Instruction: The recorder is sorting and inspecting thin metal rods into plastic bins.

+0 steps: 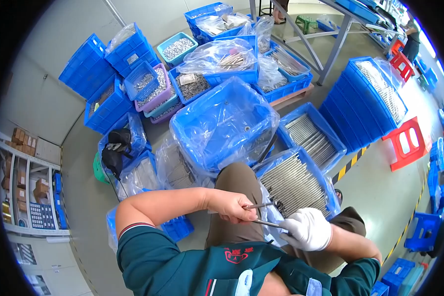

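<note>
My bare left hand point(233, 206) is closed in front of my lap. From its fingers a short thin metal piece point(264, 204) sticks out to the right, its kind too small to make out. My right hand point(308, 229), in a white glove, is wrapped round a slim metal rod point(267, 223). That rod spans the gap between both hands, its left end at my left fingers. Just beyond my hands, a blue crate point(332, 190) lined with clear plastic holds rows of similar silvery rods point(293, 185).
A big blue bin point(182, 126) with a plastic liner stands ahead of my knees. Another crate of rods point(311, 135) lies beyond the near one. Stacked blue crates point(348, 106) rise at the right, beside a red stool point(407, 143). Small-part bins point(158, 101) stand at far left.
</note>
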Available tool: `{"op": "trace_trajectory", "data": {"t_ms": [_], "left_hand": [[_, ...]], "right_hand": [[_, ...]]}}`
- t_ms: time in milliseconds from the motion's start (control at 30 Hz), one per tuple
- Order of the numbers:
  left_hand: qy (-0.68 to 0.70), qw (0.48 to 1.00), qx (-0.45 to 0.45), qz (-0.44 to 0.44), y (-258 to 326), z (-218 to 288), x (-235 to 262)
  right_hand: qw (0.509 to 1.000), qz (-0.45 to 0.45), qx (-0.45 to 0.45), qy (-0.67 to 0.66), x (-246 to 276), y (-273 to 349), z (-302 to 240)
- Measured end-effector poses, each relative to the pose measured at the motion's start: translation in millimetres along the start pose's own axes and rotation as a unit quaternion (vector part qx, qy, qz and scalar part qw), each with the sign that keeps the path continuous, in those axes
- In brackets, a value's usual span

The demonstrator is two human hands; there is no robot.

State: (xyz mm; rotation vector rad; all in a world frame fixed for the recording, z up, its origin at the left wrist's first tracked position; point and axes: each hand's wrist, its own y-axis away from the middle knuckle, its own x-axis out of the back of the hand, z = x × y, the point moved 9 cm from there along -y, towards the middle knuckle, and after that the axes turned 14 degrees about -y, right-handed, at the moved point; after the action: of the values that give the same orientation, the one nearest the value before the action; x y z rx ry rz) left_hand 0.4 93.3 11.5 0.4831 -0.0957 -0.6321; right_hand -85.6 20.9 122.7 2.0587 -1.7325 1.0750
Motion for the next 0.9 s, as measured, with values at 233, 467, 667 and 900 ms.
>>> {"op": "trace_trajectory", "data": {"t_ms": [233,467,667,900], "left_hand": [[-0.289,0.746,0.159,0.579,92.7,-17.7,199.8],[-0.340,0.667,0.378,0.545,114.8,-101.6,449.0],[-0.429,0.503,0.536,0.524,68.8,-57.8,558.8],[-0.547,0.450,0.488,0.510,-23.6,-71.7,650.0]], "right_hand": [[0.686,0.375,-0.451,-0.431,16.2,115.3,157.7],[0.595,0.333,-0.588,-0.435,-63.6,168.4,232.4],[0.526,0.325,-0.644,-0.451,-68.2,183.4,248.8],[0.493,0.333,-0.636,-0.492,-68.3,187.2,265.3]]}}
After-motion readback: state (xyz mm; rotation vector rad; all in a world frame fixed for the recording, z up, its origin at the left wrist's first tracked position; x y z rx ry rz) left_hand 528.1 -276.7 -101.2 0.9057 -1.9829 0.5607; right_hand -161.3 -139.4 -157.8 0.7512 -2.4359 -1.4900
